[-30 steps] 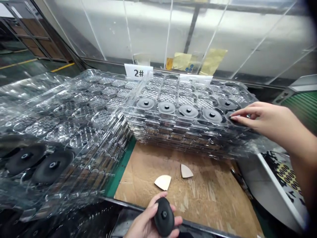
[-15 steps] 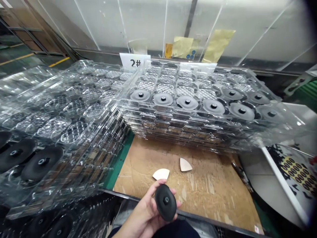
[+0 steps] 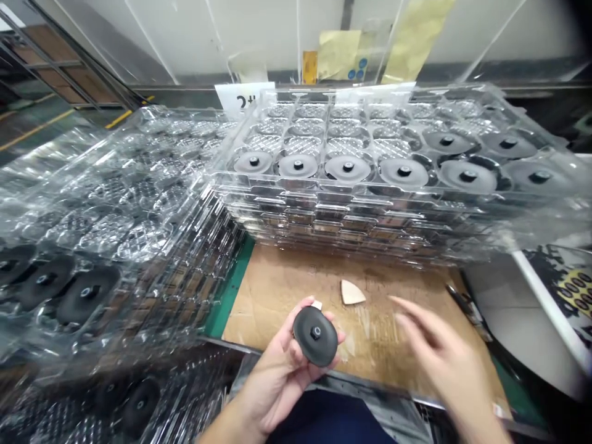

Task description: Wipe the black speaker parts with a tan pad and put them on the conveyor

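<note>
My left hand (image 3: 282, 376) holds a black oval disc (image 3: 316, 336) with a small raised hub, its fingers wrapped round the edge. Over the right part of the cardboard (image 3: 277, 271) is my right hand (image 3: 435, 351), somewhat blurred, fingers extended and nothing in them. A cream wedge-shaped pad (image 3: 352, 293) lies on the cardboard between and beyond the hands. Just behind the held disc, a corner of a second pale pad (image 3: 317, 304) shows; the rest is hidden.
Stacked clear trays (image 3: 324, 203) stand behind the cardboard, with black discs in the top one's front row. More clear trays (image 3: 152, 246) fill the left. A dark tool (image 3: 465, 308) lies at the cardboard's right edge, near a white bin.
My right hand has come into view from the lower right. The held disc has risen slightly and turned more face-up, now covering most of one pale pad. The camera view has shifted.
</note>
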A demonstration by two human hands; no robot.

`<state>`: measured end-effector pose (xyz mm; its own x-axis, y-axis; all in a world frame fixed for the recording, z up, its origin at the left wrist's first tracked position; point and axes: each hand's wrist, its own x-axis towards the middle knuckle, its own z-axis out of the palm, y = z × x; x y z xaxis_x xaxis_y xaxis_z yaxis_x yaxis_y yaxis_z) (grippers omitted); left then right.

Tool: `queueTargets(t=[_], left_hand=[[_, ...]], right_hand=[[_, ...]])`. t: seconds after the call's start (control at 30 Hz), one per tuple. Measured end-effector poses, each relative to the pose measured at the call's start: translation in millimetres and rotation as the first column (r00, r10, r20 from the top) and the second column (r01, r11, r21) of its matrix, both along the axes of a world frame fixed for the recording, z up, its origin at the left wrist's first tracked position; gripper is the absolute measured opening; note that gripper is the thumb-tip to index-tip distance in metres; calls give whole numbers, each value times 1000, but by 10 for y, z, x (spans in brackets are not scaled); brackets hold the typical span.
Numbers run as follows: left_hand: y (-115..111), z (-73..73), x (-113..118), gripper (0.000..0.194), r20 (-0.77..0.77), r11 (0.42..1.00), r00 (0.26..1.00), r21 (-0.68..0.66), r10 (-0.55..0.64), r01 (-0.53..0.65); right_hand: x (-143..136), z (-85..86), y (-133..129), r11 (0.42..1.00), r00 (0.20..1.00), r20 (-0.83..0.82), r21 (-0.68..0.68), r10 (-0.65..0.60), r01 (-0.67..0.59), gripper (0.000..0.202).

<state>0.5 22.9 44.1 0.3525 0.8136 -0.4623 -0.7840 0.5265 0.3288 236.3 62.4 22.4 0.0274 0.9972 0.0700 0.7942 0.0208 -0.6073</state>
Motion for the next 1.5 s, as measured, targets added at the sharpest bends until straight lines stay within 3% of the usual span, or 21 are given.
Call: queueTargets(t=[0.07, 0.2, 0.27, 0.37, 0.47, 0.6, 0.7, 0.77, 0.87, 0.97, 1.07, 1.17, 1.3, 1.43, 1.5], left_hand=[[-26, 14, -18, 65, -15, 999, 999, -8, 34, -34], [-74, 41, -124, 69, -73, 993, 991, -25, 115, -117], [-99, 38, -203, 69, -104, 988, 984, -24, 148, -151], [-130, 16, -319, 63, -131, 983, 975, -12, 182, -185], [-133, -9, -374, 59, -120, 982, 976, -13, 183, -186], [-95, -5, -274, 56, -134, 988, 979, -2, 155, -157], [-73, 30, -156, 53, -84, 997, 993, 19, 77, -76], [-69, 57, -113, 56, -67, 999, 997, 14, 40, -39], [-66, 103, -93, 60, -103, 1000, 994, 4, 30, -30], [-45, 162, -102, 54, -109, 999, 994, 37, -2, 7], [-9, 200, -166, 47, -185, 999, 983, -24, 22, -27], [11, 201, -210, 58, -227, 994, 973, -93, 42, -64], [23, 252, -154, 57, -170, 1000, 985, -10, -26, 25], [30, 324, -178, 38, -180, 997, 983, -79, -30, 16], [23, 318, -214, 45, -169, 994, 985, -111, -34, 15]], right_hand=[[-458, -195, -56, 989, 990, -27, -46, 142, -143, 34], [-1180, -473, -94, 960, 961, -45, -41, 274, -276, 33], [-1329, -535, -141, 932, 928, -86, 2, 362, -363, 31], [-1309, -539, -173, 877, 866, -140, 60, 480, -476, 25], [-1150, -364, -98, 881, 869, -146, 68, 472, -467, 19], [-1050, 185, -46, 938, 925, -164, 118, 343, -327, 26], [-1113, 548, -153, 870, 872, -182, 298, 455, -393, 34], [-1155, 666, -223, 814, 811, -173, 300, 559, -498, 34], [-1192, 713, -228, 807, 789, -182, 210, 587, -552, 29], [-1230, 697, -207, 840, 850, -148, 308, 506, -446, 31], [-1234, 652, -277, 796, 837, -105, 392, 537, -461, 34], [-1225, 643, -317, 763, 787, -103, 348, 609, -545, 32], [-1285, 741, -219, 834, 851, -137, 326, 507, -444, 31], [-1171, 742, -286, 739, 768, -92, 365, 634, -566, 33], [-1029, 708, -360, 766, 785, -65, 280, 616, -578, 27]])
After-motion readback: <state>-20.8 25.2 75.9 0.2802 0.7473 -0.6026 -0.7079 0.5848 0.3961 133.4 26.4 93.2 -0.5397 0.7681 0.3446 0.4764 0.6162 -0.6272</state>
